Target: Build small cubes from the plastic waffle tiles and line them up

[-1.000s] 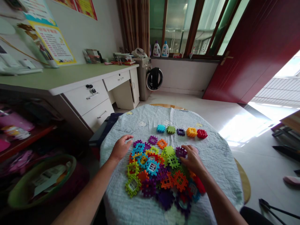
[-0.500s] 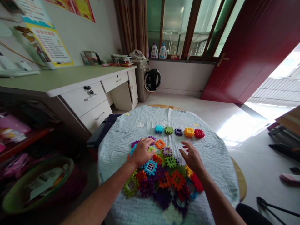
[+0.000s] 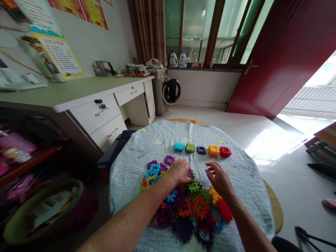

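Observation:
A pile of colourful plastic interlocking blocks with toothed edges [image 3: 201, 206] lies on the cloth-covered table. My left hand [image 3: 180, 172] reaches across it, thumb and fingers closed around the edge of a purple square block [image 3: 191, 173], partly hidden by the hand. To the right, my right hand [image 3: 219, 177] hovers with its fingers apart, holding nothing, above a yellow block [image 3: 215, 194] and a red block [image 3: 224, 209]. Beyond the hands runs a row: a light blue block [image 3: 179, 146], a green block [image 3: 190, 148], a dark purple block [image 3: 201, 150], a yellow assembled block [image 3: 213, 150] and a red assembled block [image 3: 225, 151].
The round table wears a pale blue cloth [image 3: 147, 140]. A desk with drawers [image 3: 97, 112] is on the left, with a washing machine [image 3: 160, 91] past it. A basket [image 3: 76, 206] stands at lower left. A red door [image 3: 278, 56] is at right.
My left hand has moved right across the pile, from the green pieces to the purple square block. My right hand stays open at nearly the same place. The view has shifted slightly.

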Demonstrator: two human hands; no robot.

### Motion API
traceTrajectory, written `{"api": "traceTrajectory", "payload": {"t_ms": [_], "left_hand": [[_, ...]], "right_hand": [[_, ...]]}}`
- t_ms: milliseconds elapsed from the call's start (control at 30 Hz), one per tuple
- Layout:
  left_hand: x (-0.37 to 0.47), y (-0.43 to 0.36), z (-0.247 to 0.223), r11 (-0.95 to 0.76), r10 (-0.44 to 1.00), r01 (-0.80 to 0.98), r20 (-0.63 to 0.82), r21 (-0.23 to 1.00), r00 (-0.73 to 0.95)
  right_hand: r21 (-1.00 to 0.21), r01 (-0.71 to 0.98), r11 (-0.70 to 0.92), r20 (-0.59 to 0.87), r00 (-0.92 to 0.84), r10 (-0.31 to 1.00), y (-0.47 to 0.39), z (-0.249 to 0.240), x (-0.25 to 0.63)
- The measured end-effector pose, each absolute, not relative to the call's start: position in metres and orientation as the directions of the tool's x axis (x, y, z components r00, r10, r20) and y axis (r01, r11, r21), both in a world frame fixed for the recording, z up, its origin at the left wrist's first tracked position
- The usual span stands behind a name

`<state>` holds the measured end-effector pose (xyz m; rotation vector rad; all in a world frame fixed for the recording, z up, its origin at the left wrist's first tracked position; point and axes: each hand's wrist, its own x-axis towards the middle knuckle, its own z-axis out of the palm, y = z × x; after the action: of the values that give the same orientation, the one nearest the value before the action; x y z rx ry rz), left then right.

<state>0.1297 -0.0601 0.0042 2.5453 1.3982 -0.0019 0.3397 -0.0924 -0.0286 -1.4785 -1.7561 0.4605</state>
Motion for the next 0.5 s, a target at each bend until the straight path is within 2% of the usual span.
{"api": "traceTrajectory", "payload": {"t_ms": [267,500], "left_hand": [[0.079,-0.026,0.023,-0.572,0.811,0.778,0.032,0.261,0.585],[0.037,0.009,0.019,-0.547,0.811,0.817,-0.127,0.18,0.571]], "right_hand": [[-0.7,0.666,0.258,0.333,-0.015,0.943,-0.096,-0.027,0.346],[-0.689,0.677,0.257,0.332,-0.02,0.943,-0.096,-0.03,0.348]]}}
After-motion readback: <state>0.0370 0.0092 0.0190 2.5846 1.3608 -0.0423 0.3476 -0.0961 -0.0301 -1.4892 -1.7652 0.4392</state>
